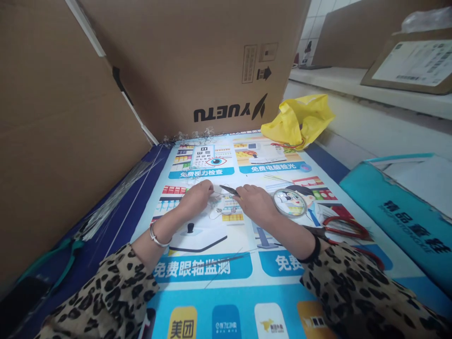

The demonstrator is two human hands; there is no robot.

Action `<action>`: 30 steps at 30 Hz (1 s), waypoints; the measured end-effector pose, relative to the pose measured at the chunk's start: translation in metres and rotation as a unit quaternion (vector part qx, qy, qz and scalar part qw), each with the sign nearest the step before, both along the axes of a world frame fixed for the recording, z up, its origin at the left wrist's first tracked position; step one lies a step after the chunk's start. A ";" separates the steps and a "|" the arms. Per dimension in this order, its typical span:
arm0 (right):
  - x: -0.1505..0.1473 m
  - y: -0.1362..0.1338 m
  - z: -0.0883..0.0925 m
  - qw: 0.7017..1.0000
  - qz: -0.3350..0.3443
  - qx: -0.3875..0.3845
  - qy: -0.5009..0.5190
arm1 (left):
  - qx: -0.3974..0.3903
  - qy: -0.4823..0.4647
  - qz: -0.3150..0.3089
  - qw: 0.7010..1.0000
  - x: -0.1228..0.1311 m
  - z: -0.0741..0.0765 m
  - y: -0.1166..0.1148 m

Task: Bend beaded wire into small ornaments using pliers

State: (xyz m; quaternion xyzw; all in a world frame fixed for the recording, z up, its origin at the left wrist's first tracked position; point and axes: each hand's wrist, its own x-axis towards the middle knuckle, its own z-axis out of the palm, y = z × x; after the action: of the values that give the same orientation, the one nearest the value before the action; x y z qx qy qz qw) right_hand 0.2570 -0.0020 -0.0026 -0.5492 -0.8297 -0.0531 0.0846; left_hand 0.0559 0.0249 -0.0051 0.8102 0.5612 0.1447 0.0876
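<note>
In front of me my left hand [196, 197] is closed in a pinch on a fine wire piece with small clear beads [222, 207], which hangs between my hands. My right hand [257, 203] is closed around a dark, pointed metal tool [229, 189]. Its tip points left, toward my left fingertips. My palm hides most of the tool, so its kind does not show. Right of my right hand lies a round clear dish [290, 202]. Red-handled scissors [346, 228] lie partly behind my right forearm.
Cardboard walls [197, 56] stand behind and left. Beaded wire pieces [190, 136] lie at the back, with a yellow bag [300, 122] to their right. Bundled wires [113, 202] and green-handled pliers [68, 254] lie left. A teal box [399, 212] is at right.
</note>
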 end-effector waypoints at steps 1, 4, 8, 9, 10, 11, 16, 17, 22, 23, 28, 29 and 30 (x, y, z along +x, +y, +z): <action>0.000 0.000 0.000 1.000 0.000 0.001 0.001 | -0.017 -0.030 0.001 0.999 0.000 0.001 -0.001; 0.000 0.000 -0.001 1.000 0.010 0.010 0.002 | -0.071 -0.161 -0.003 0.984 0.001 0.002 -0.004; -0.001 -0.001 -0.002 0.999 0.024 0.027 0.002 | -0.107 -0.312 -0.014 0.944 0.005 0.004 -0.009; -0.001 -0.002 -0.002 0.999 0.026 0.026 0.002 | -0.118 -0.338 -0.014 0.933 0.007 0.005 -0.010; -0.001 -0.002 -0.002 0.999 0.027 0.025 0.002 | -0.130 -0.358 -0.014 0.925 0.008 0.005 -0.010; -0.001 -0.002 -0.003 0.999 0.029 0.023 0.001 | -0.138 -0.370 -0.014 0.918 0.009 0.005 -0.011; -0.001 -0.003 -0.005 0.998 0.050 0.038 -0.013 | -0.132 -0.370 0.001 0.920 0.013 0.004 -0.013; -0.001 -0.003 -0.005 0.998 0.053 0.040 -0.013 | -0.129 -0.365 0.005 0.922 0.013 0.004 -0.013; -0.002 -0.003 -0.006 0.997 0.058 0.038 -0.017 | -0.112 -0.342 0.014 0.933 0.013 0.002 -0.013; -0.002 -0.003 -0.006 0.997 0.060 0.040 -0.018 | -0.108 -0.339 0.014 0.934 0.013 0.001 -0.013; -0.001 -0.003 -0.006 0.997 0.060 0.051 0.002 | -0.122 -0.352 0.015 0.928 0.012 -0.001 -0.011; -0.001 -0.003 -0.005 0.997 0.055 0.047 0.011 | -0.132 -0.361 0.015 0.923 0.011 -0.001 -0.011; -0.001 -0.004 -0.005 0.998 0.049 0.042 0.021 | -0.143 -0.373 0.013 0.917 0.011 0.000 -0.011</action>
State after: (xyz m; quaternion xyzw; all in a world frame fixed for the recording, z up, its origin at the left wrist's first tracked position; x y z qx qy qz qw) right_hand 0.2565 -0.0058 -0.0074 -0.5049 -0.8508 -0.0719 0.1271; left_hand 0.0670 0.0140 -0.0047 0.6686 0.5133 0.3555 0.4038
